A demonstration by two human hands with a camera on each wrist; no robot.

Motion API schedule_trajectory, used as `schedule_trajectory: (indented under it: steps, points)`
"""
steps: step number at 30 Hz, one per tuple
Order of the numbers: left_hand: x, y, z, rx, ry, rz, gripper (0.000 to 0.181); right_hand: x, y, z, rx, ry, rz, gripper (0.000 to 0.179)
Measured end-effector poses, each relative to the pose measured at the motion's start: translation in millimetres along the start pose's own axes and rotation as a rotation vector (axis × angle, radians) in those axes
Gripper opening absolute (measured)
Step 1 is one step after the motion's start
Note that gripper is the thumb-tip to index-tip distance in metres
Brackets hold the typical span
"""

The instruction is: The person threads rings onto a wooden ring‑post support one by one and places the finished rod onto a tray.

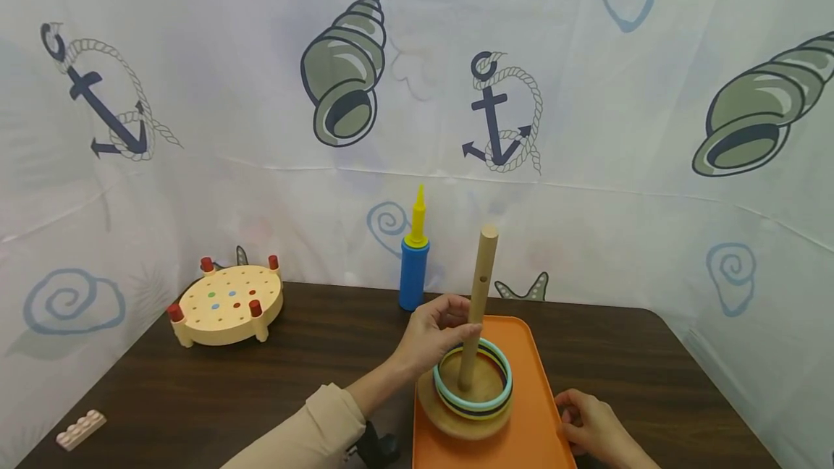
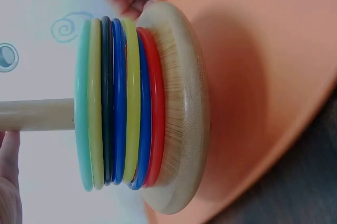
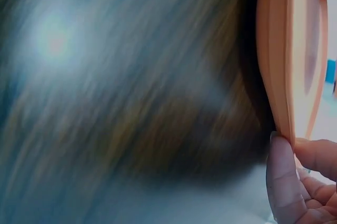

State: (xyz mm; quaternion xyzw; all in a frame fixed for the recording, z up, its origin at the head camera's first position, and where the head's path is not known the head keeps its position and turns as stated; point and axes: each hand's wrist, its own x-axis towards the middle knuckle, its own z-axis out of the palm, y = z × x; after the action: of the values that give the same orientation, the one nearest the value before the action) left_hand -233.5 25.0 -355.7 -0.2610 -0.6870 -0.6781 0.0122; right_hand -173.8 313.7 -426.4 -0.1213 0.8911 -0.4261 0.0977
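My left hand (image 1: 430, 335) pinches the upright wooden post (image 1: 483, 273) of a ring stacker partway up, between thumb and fingers. Around the post lie several thin rings (image 2: 133, 103), mint on top, then pale yellow, black, blue, yellow, blue and red. Below them is the stacker's round wooden base (image 2: 192, 108), over the left part of an orange tray (image 1: 537, 418); whether it touches the tray fully I cannot tell. My right hand (image 1: 593, 422) grips the tray's right rim, with thumb and fingers on either side of the edge in the right wrist view.
A blue pump with a yellow nozzle (image 1: 413, 273) stands behind the tray. To the left are a round cream pegboard stool (image 1: 228, 302) with red-tipped legs and a pale toy brick (image 1: 81, 430). The dark wooden table (image 1: 339, 324) meets a printed curtain (image 1: 260, 121).
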Motion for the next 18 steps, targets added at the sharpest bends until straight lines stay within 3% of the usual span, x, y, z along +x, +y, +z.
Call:
schedule_trajectory:
  steps: [9, 18]
  points:
    - [-2.3, -14.7, 9.4, -0.017, 0.011, -0.041, 0.023, 4.9, -9, 13, 0.035, 0.008, 0.012, 0.025]
    - [-2.6, -21.9, 13.0, 0.023, 0.035, -0.051, 0.022, 6.1, -13, 16, 0.036, 0.018, 0.008, 0.026]
